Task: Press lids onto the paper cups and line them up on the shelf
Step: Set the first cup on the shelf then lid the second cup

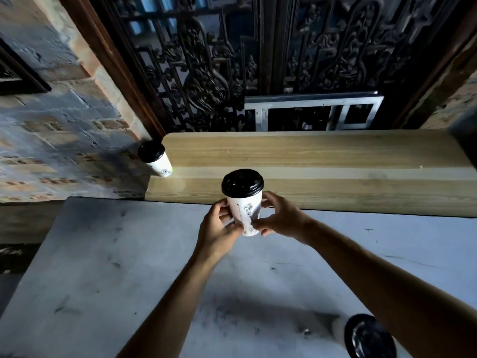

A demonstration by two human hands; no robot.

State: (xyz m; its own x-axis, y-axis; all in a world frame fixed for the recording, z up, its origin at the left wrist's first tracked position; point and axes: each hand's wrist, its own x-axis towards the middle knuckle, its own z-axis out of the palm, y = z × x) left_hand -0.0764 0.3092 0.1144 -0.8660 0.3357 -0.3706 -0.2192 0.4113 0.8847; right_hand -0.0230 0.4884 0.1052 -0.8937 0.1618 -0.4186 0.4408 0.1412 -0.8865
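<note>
Both my hands hold a white paper cup (pixel 244 206) with a black lid on top, raised above the grey table's far edge, in front of the wooden shelf (pixel 322 164). My left hand (pixel 219 228) grips its lower left side and my right hand (pixel 278 218) grips its right side. A second lidded cup (pixel 154 157) stands at the shelf's far left end. A third cup with a black lid (pixel 366 337) stands on the table at the lower right, partly hidden by my right forearm.
The grey scuffed table (pixel 103 267) lies below my arms. Behind the shelf rises a dark carved wooden screen (pixel 258 60) with a metal frame (pixel 312 111) leaning against it. A brick wall (pixel 51 125) stands at the left.
</note>
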